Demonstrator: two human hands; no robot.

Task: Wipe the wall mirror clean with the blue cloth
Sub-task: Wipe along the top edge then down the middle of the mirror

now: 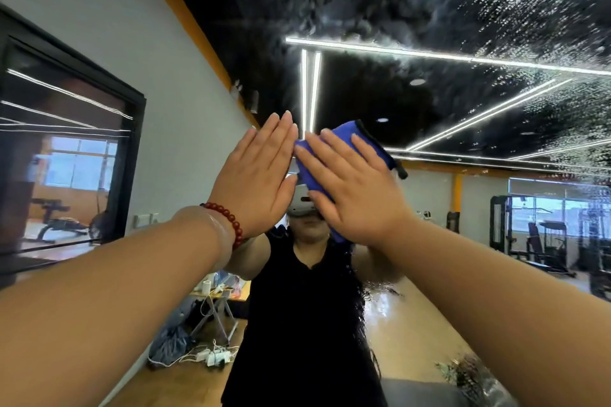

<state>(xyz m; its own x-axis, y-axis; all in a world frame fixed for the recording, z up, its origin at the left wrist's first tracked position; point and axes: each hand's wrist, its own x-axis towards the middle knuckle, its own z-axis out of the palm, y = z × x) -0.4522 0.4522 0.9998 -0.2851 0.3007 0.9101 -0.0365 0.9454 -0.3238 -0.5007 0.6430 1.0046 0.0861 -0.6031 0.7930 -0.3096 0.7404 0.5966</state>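
The wall mirror (463,109) fills nearly the whole head view and is speckled with droplets and smears, thickest at the upper right. My right hand (353,185) lies flat with straight fingers on the blue cloth (350,139), pressing it against the glass at mid height. The cloth has a dark trim on its right edge. My left hand (258,182), with a red bead bracelet at the wrist, is flat against the mirror just left of the cloth. Its fingertips nearly touch the right hand's fingertips.
The glass reflects a person in a black top, gym machines (542,231) at the right, a folding table (224,294) and cables on the wooden floor. A dark framed window (66,149) shows on the grey wall at the left.
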